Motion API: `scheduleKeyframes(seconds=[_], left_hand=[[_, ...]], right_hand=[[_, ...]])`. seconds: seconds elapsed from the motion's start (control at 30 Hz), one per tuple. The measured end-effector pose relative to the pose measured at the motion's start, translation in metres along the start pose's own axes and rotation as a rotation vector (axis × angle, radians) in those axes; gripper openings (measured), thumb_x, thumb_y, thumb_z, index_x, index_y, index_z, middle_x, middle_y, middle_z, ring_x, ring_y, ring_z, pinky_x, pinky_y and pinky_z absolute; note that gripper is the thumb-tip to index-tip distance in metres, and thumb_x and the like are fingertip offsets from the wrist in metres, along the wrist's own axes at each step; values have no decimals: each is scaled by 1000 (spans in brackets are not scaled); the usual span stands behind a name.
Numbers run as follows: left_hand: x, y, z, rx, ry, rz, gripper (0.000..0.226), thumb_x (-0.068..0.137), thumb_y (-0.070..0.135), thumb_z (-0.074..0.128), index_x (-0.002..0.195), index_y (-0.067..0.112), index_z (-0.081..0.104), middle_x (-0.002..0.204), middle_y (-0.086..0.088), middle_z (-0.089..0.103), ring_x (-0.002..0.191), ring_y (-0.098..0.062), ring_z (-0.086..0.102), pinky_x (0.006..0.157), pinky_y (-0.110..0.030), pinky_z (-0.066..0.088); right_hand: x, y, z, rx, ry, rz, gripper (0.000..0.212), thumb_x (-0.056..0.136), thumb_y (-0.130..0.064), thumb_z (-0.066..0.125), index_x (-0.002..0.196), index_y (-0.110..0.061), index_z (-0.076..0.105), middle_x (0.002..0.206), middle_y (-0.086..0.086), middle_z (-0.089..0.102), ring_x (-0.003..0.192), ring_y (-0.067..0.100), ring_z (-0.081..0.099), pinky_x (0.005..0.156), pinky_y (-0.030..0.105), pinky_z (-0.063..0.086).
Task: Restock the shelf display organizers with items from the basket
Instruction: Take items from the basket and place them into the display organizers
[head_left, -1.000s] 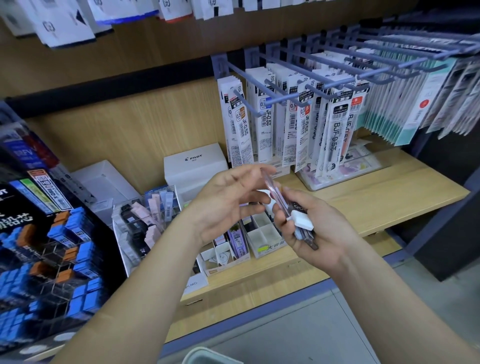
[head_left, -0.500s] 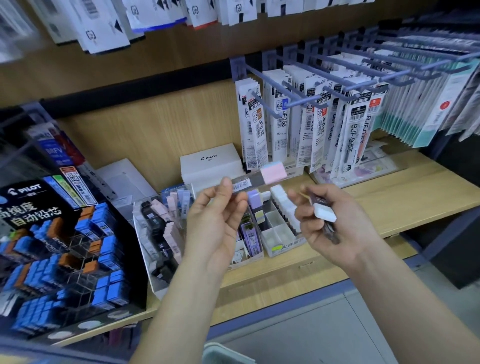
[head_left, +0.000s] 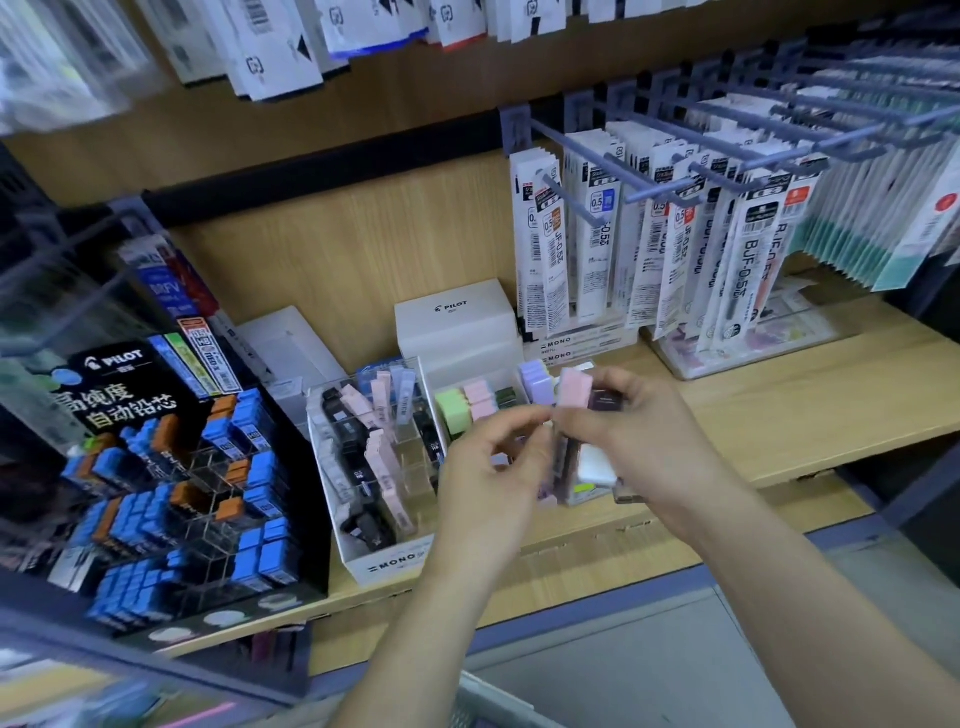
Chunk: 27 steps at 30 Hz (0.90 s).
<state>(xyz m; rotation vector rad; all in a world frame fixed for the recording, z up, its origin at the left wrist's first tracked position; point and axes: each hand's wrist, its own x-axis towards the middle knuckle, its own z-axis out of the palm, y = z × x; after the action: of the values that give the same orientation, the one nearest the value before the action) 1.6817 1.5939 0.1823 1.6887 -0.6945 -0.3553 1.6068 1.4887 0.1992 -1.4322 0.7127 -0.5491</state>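
Though several slots of the MONO organizer at nine o'clock from my hands already hold stock, others look bare, so I judge restocking about midway. My right hand has its grip curled round a bundle of lead cases, my left hand pinches the pink-capped case, and the basket waits at six o'clock.

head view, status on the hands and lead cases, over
left hand pinching pink-capped case. right hand gripping spare lead cases. case not slotted yet, organizer just behind, nothing blocking.
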Motion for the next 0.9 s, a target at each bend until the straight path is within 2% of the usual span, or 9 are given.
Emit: scheduleKeyframes(seconds=[0.17, 0.23, 0.3, 0.37, 0.43, 0.5, 0.6, 0.73, 0.9], left_hand=[[19, 14, -13, -48, -130, -138, 27, 84, 41, 67, 89, 14, 69, 86, -5, 73, 85, -24, 69, 87, -46, 55], [24, 18, -20, -54, -167, -185, 21, 83, 30, 73, 85, 9, 69, 80, -9, 74, 74, -22, 69, 83, -45, 56], [29, 23, -29, -47, -218, -193, 7, 85, 15, 70, 83, 8, 72, 79, -10, 74, 72, -21, 71, 82, -41, 57], [37, 28, -40, 72, -178, -149, 9, 87, 12, 66, 83, 14, 74, 78, -6, 75, 74, -22, 72, 82, -40, 58], [48, 30, -54, 215, -81, -63, 10, 89, 16, 65, 85, 20, 73, 77, -1, 75, 74, -20, 72, 80, -39, 58], [58, 30, -69, 347, -36, 19, 11, 89, 19, 63, 85, 25, 72, 76, 8, 72, 76, -15, 69, 78, -35, 57], [60, 17, -74, 582, -146, 55, 10, 91, 23, 62, 92, 27, 71, 85, 17, 69, 80, -5, 66, 77, -24, 52], [52, -9, -63, 747, -197, 89, 19, 92, 21, 61, 109, 21, 70, 97, 8, 69, 85, -9, 64, 82, -23, 49], [46, -24, -50, 846, -226, 185, 18, 93, 21, 59, 108, 19, 70, 99, 1, 72, 92, -17, 66, 83, -29, 52]], right_hand=[[0, 3, 10, -322, 14, -186, 18, 76, -14, 77, 90, -22, 68, 83, -4, 70, 74, 10, 63, 62, 18, 47], [1, 5, 12, -395, 1, -197, 20, 75, -21, 79, 90, -25, 67, 88, -8, 68, 82, 9, 63, 65, 20, 46], [-1, 3, 11, -415, -49, -186, 26, 75, -24, 82, 95, -29, 67, 87, -10, 65, 72, 0, 59, 60, 22, 43], [-3, -2, 7, -310, -93, -125, 31, 80, -18, 79, 105, -28, 65, 81, -2, 65, 48, -3, 53, 44, 18, 39], [-3, -7, 1, -96, -57, -24, 29, 86, -12, 72, 112, -22, 63, 81, 7, 65, 39, 3, 55, 34, 15, 33], [0, -8, -6, 70, 25, 76, 27, 90, -16, 69, 114, -23, 61, 81, 5, 66, 45, 12, 62, 35, 16, 33], [3, -8, -9, 158, 71, 182, 20, 93, -25, 65, 111, -22, 57, 69, 3, 63, 41, 15, 56, 34, 16, 30], [3, -8, -4, 249, 70, 262, 6, 97, -18, 53, 101, -15, 57, 62, 6, 63, 38, 19, 49, 38, 22, 34], [4, -9, -1, 254, 78, 268, 19, 95, -14, 47, 104, -7, 62, 66, 10, 65, 43, 21, 51, 39, 24, 34]])
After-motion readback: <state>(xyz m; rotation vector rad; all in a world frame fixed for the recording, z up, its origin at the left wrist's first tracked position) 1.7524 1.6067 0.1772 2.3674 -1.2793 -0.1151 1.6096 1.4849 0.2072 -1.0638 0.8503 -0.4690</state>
